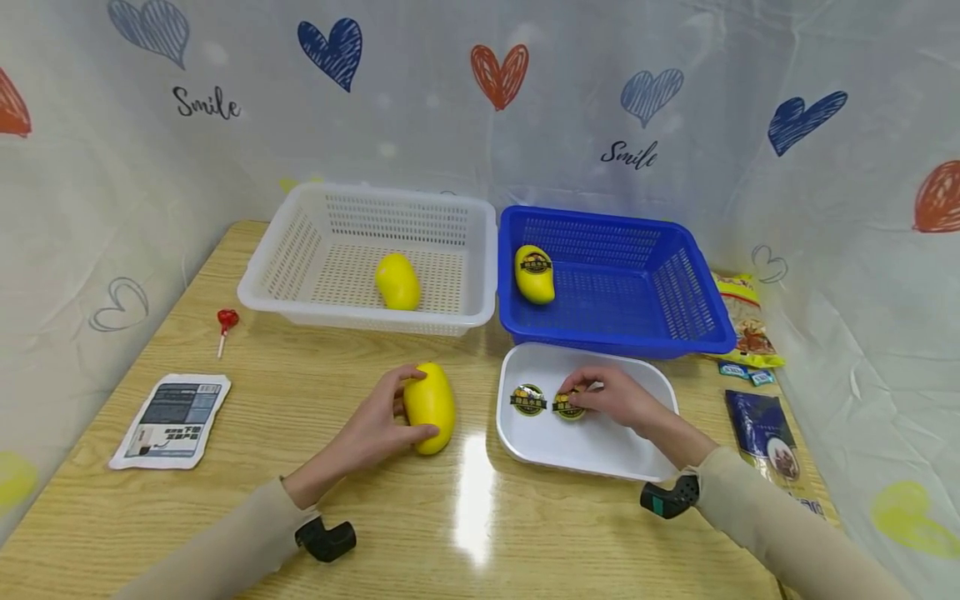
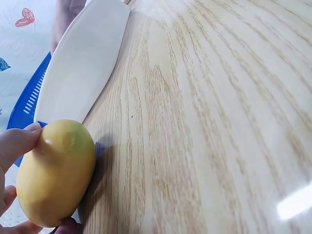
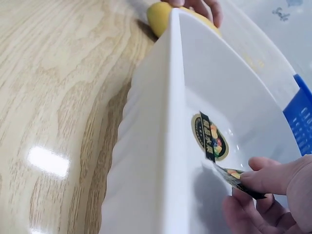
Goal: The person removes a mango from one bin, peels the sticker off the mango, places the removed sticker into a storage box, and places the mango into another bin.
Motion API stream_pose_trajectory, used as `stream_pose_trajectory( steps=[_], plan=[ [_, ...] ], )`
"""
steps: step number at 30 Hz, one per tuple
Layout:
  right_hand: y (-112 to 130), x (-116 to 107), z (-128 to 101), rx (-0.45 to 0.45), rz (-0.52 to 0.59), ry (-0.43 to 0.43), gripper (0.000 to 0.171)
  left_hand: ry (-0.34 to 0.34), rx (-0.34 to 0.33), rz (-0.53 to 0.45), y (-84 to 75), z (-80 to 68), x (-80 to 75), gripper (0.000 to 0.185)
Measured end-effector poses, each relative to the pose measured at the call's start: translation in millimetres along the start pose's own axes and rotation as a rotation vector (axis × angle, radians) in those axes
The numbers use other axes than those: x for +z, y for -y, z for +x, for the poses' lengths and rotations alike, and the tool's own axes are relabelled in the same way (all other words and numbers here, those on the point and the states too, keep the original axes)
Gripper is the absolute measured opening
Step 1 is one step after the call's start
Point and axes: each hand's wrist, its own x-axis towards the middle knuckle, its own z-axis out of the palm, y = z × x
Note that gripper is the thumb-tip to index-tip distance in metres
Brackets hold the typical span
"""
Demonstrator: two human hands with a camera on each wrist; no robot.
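My left hand (image 1: 378, 423) grips a yellow mango (image 1: 431, 408) on the wooden table, thumb on the near side and fingers on the far side. In the left wrist view the mango (image 2: 58, 173) shows a greenish patch near one end. Over the white tray (image 1: 585, 450), my right hand (image 1: 611, 396) pinches a round fruit sticker (image 1: 568, 406) between thumb and fingers. The right wrist view shows this sticker (image 3: 236, 180) tilted up off the tray floor. A second sticker (image 1: 528, 400) lies flat in the tray, just left of the held one.
Behind stand a white basket (image 1: 367, 313) with one plain mango (image 1: 398, 282) and a blue basket (image 1: 615, 340) with a stickered mango (image 1: 534, 275). On the left lie a lollipop (image 1: 227, 318) and a white packet (image 1: 172, 421). Snack bags (image 1: 761, 425) lie along the right edge.
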Motion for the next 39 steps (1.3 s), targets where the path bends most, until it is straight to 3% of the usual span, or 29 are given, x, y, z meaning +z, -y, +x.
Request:
stream_pose_trajectory(
  steps=[15, 31, 39],
  plan=[
    [-4, 5, 0, 0.018, 0.043, 0.002, 0.014, 0.014, 0.013, -0.018, 0.4, 1.1, -0.4, 0.082],
    [-10, 4, 4, -0.039, -0.063, 0.018, 0.015, 0.02, 0.004, -0.019, -0.4, 1.2, -0.8, 0.081],
    [-8, 7, 7, -0.079, -0.175, -0.017, 0.015, 0.023, 0.002, -0.026, 0.6, 0.7, -0.9, 0.082]
  ],
)
